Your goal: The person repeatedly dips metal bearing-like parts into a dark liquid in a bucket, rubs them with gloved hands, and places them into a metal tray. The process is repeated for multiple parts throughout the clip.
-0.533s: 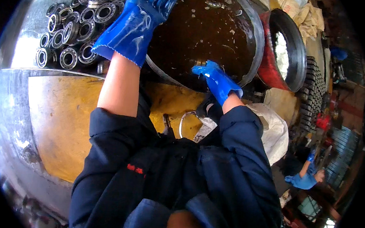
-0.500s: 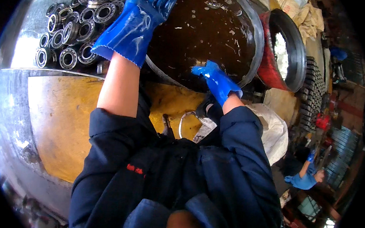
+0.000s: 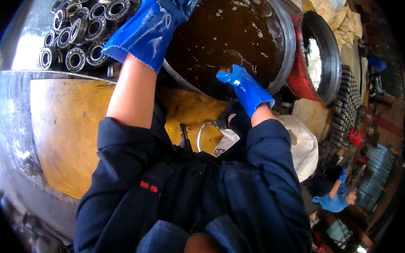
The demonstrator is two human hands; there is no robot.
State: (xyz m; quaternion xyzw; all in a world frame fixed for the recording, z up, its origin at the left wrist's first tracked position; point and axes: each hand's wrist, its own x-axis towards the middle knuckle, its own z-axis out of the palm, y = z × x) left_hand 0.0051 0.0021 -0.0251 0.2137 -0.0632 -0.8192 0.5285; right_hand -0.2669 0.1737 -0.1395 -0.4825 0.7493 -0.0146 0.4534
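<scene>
Both my hands wear long blue rubber gloves. My left hand [image 3: 164, 19] is at the left rim of a round drum [image 3: 287, 44], beside a heap of bearings [image 3: 96, 28]. Its fingers are spread a little and reach the top edge of the picture; I see nothing held in them. Dark brown liquid [image 3: 221, 36] with pale specks fills the drum. Over its near right part is my right hand [image 3: 248, 87], fingers pointing left and the thumb apart. Whether the fingertips touch the liquid is hard to tell.
The bearings lie on a metal surface [image 3: 30, 48] at the left. A red drum [image 3: 299, 63] stands right of the liquid, with stacked metal parts [image 3: 348, 97] beyond. Below are a yellowish board [image 3: 64, 133] and a white sack [image 3: 302, 147]. Another person's blue sleeve [image 3: 331, 203] shows far right.
My right hand has shifted slightly to the right, its thumb now standing more clearly apart. My left hand has moved a little to the right along the rim.
</scene>
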